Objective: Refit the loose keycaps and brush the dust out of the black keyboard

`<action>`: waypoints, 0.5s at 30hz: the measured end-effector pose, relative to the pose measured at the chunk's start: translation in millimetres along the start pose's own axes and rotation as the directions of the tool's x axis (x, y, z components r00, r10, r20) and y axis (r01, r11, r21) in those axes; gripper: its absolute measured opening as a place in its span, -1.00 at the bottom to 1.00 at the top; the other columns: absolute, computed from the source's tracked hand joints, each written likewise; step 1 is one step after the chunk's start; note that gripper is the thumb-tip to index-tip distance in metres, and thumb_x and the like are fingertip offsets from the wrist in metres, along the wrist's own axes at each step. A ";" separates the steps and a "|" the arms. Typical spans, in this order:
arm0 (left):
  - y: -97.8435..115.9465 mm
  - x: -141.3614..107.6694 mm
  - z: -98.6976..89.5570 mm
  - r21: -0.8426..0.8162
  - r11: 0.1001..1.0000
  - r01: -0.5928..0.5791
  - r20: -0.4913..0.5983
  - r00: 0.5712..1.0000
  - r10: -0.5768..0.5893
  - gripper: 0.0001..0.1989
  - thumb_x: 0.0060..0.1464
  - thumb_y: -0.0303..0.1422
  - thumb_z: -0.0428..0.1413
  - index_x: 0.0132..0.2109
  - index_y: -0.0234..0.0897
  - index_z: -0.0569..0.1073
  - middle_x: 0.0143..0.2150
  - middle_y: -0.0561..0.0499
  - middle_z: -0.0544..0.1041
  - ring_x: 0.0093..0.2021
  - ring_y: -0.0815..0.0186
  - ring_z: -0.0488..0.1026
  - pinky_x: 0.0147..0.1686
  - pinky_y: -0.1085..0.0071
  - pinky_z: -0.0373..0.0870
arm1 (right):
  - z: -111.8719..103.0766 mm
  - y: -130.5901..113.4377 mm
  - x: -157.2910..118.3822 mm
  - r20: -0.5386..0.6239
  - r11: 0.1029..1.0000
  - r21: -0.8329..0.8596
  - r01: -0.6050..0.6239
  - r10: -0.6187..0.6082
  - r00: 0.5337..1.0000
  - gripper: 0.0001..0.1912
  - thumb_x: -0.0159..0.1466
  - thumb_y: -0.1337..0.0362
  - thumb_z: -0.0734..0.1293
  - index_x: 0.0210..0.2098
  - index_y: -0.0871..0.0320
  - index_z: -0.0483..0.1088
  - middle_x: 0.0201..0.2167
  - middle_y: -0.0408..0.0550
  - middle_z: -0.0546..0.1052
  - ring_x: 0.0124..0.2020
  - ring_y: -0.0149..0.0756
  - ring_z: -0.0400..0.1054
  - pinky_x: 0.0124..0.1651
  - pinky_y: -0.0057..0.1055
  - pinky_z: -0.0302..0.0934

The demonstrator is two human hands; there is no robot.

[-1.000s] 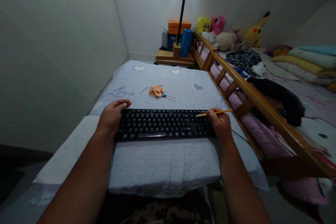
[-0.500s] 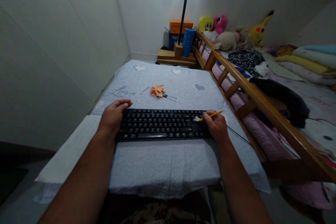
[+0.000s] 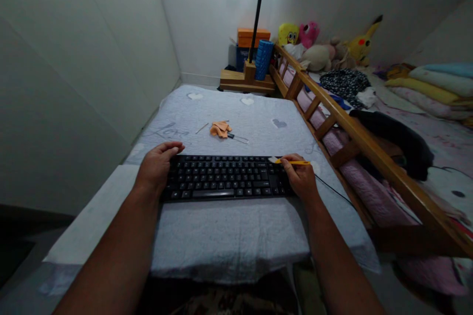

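Note:
A black keyboard (image 3: 218,177) lies across the cloth-covered table in front of me. My left hand (image 3: 153,168) is closed about its left end, thumb and fingers close together at the upper corner. In my right hand (image 3: 302,178) I pinch a small brush (image 3: 300,162) with a yellow handle and pale bristles. The bristles are at the upper right keys, left of the number pad, which my hand partly hides. Beyond the keyboard lie a crumpled orange cloth (image 3: 220,129), a tool with a black grip and wire loop (image 3: 238,138), and a thin stick (image 3: 202,128).
The keyboard's cable (image 3: 334,190) runs off to the right over the pale tablecloth (image 3: 229,236). A wooden bed rail (image 3: 332,108) borders the table's right side. At the back stand a wooden base (image 3: 236,78) with a black pole and a blue roller (image 3: 263,60).
The brush has shifted slightly up and left along the keys, and its handle now lies flatter. My left hand stays at the keyboard's left end.

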State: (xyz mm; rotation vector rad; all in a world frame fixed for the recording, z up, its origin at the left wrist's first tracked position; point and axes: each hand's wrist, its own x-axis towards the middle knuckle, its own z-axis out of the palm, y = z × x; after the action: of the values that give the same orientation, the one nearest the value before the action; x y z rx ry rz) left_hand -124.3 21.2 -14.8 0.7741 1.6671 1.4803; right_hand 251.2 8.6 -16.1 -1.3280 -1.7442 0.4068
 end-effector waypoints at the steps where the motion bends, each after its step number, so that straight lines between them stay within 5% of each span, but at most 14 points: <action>1: 0.1 0.2 -0.1 -0.002 1.000 -0.003 0.000 1.000 0.003 -0.82 -0.20 -0.36 0.22 -0.33 -0.23 0.58 -0.28 -0.01 0.65 -0.15 0.17 0.55 -0.03 0.28 0.43 | -0.9 -0.4 0.0 0.005 1.000 -0.002 -0.011 0.011 1.000 -0.78 0.33 0.17 0.26 -0.37 0.11 0.46 -0.40 -0.07 0.53 -0.28 -0.19 0.44 -0.16 -0.30 0.24; 8: 0.9 0.6 1.1 -0.001 1.000 0.001 0.001 1.000 -0.001 -0.83 -0.19 -0.37 0.21 -0.33 -0.23 0.58 -0.29 -0.01 0.64 -0.15 0.19 0.55 -0.03 0.29 0.42 | -9.2 -6.5 -2.3 0.027 0.991 0.103 -0.083 0.081 0.996 -0.71 0.29 0.19 0.21 -0.53 0.10 0.37 -0.62 -0.18 0.38 -0.52 -0.30 0.31 -0.41 -0.38 0.14; 15: -3.9 4.0 -0.4 -0.001 1.000 0.013 0.004 1.000 -0.013 -0.80 -0.20 -0.34 0.23 -0.32 -0.22 0.59 -0.28 0.00 0.64 -0.17 0.19 0.55 -0.05 0.29 0.42 | 2.7 -6.0 -0.4 -0.008 0.999 0.046 0.016 -0.015 1.000 -0.78 0.36 0.16 0.28 -0.32 0.12 0.49 -0.36 -0.06 0.55 -0.27 -0.20 0.45 -0.16 -0.31 0.27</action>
State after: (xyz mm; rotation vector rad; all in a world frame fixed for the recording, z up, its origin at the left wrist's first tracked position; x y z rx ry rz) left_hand -126.5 23.8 -19.2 0.7636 1.6655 1.4691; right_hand 245.5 6.7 -13.6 -1.2811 -1.7275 0.4298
